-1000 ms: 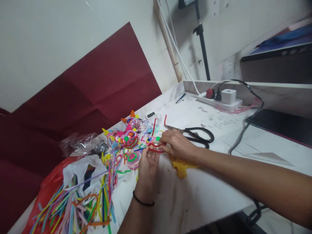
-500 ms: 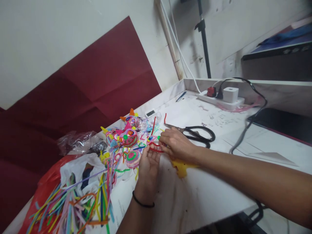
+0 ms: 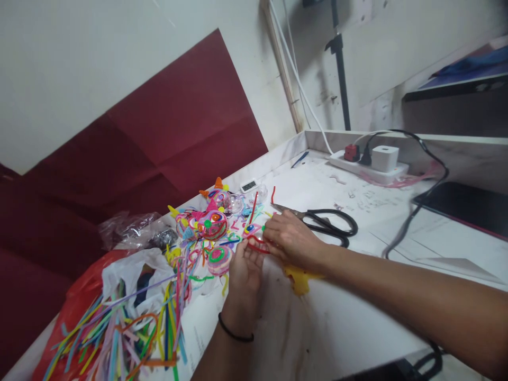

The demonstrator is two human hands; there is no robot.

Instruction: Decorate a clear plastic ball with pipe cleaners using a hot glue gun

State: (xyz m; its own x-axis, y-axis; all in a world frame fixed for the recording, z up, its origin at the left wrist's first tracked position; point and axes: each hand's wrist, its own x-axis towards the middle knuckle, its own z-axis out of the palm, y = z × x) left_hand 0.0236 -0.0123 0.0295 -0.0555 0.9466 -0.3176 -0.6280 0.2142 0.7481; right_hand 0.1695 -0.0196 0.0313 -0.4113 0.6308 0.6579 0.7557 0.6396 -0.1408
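Observation:
A bent red pipe cleaner (image 3: pixel 257 246) stretches between my two hands. My left hand (image 3: pixel 245 267), palm turned up and a black band round the wrist, pinches its left end between thumb and fingers. On the other end my right hand (image 3: pixel 291 235) is closed, its fingertips partly hidden behind the knuckles. Just beyond the hands lies a small decorated piece with a blue eye (image 3: pixel 251 229). Black-handled scissors (image 3: pixel 329 222) rest behind my right hand, near a short red pipe cleaner piece (image 3: pixel 273 194).
Decorated pipe-cleaner balls (image 3: pixel 213 225) crowd the table to the left. Loose pipe cleaners (image 3: pixel 115 333) spill from a white bag (image 3: pixel 115 272) at lower left. A power strip (image 3: pixel 369 168) and a black phone-like slab (image 3: pixel 464 209) lie at the right. Something yellow (image 3: pixel 298 280) lies below my right wrist.
The camera view has swung slightly, so everything sits a little further right in the picture. Both hands keep nearly the same grip on the red pipe cleaner.

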